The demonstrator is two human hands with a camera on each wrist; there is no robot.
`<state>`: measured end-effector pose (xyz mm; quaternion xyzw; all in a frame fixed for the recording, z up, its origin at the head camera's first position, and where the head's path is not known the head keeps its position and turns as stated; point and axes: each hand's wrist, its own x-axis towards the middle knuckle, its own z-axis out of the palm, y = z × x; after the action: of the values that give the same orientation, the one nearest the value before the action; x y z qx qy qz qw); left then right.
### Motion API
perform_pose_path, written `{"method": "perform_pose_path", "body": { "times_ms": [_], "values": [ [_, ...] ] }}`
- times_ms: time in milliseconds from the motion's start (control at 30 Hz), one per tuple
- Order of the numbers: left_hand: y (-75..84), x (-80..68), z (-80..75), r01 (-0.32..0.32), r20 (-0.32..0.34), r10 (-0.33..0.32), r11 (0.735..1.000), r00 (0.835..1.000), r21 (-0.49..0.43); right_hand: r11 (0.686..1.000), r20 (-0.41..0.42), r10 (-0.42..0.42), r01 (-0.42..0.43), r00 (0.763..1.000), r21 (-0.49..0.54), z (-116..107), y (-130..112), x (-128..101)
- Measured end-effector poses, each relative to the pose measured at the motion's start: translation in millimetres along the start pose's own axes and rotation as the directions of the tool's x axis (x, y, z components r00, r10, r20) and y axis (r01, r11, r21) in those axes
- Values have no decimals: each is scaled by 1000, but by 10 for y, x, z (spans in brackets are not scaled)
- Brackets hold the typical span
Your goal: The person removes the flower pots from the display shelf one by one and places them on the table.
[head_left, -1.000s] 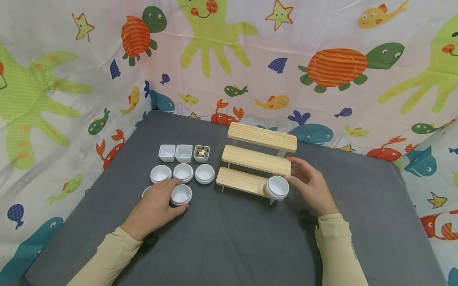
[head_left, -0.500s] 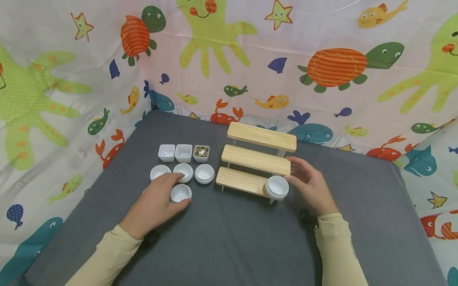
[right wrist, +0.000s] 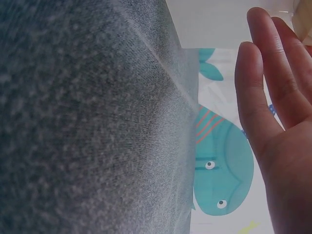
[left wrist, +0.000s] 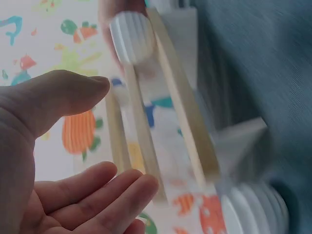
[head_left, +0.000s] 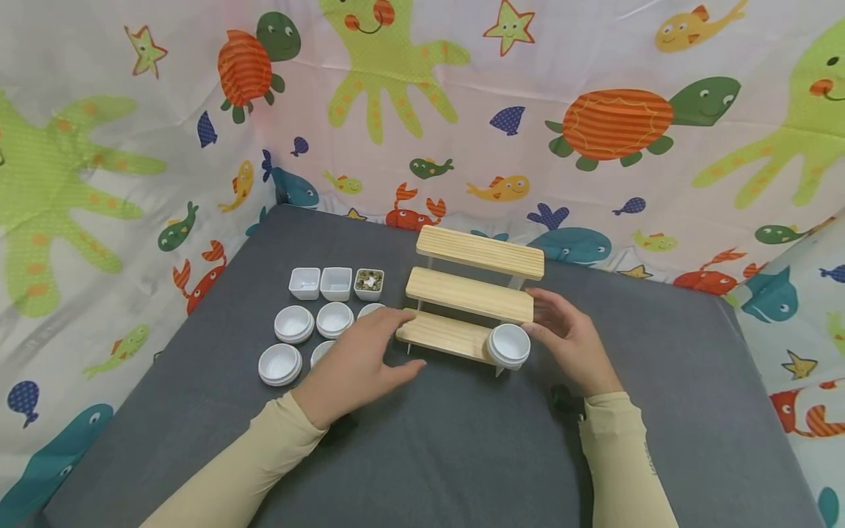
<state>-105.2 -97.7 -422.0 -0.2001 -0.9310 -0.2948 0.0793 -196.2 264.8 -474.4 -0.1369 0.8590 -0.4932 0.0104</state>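
A three-tier wooden riser (head_left: 469, 295) with clear supports stands in the middle of the head view. My right hand (head_left: 573, 345) holds the right end of its middle shelf, thumb at the front edge and fingers behind. On the right end of the lowest shelf sits a stack of round white bowls (head_left: 510, 345). My left hand (head_left: 356, 367) is spread and holds nothing, its fingertips right by the lowest shelf's left end. Beneath and behind it, a white bowl (head_left: 320, 352) and another bowl (head_left: 370, 309) are partly covered.
Other round white bowls (head_left: 293, 323) stand on the grey cloth to the left, one stack (head_left: 279, 364) nearer me. Behind them are two square white dishes (head_left: 337, 283) and a small pot (head_left: 369, 284) with speckled contents. A printed sea-animal curtain (head_left: 396, 161) hangs around the table.
My left hand has left the bowls and moved right to the riser's lowest shelf, uncovering the near-left bowls. My right hand stays on the riser. The view has shifted slightly.
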Motion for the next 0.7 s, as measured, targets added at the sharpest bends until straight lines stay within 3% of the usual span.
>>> {"method": "perform_pose_path", "body": {
  "times_ms": [367, 533, 700],
  "values": [
    [522, 433, 346, -34, 143, 43, 997, 989, -68, 1000, -4, -18, 18, 1000, -18, -12, 13, -14],
    [667, 572, 503, -84, 155, 87, 996, 984, -21, 1000, 2, -26, 26, 1000, -10, -18, 18, -6],
    [763, 634, 633, -90, 151, 87, 996, 985, 19, 1000, 7, -22, 22, 1000, -2, -19, 13, 4]
  ]
}}
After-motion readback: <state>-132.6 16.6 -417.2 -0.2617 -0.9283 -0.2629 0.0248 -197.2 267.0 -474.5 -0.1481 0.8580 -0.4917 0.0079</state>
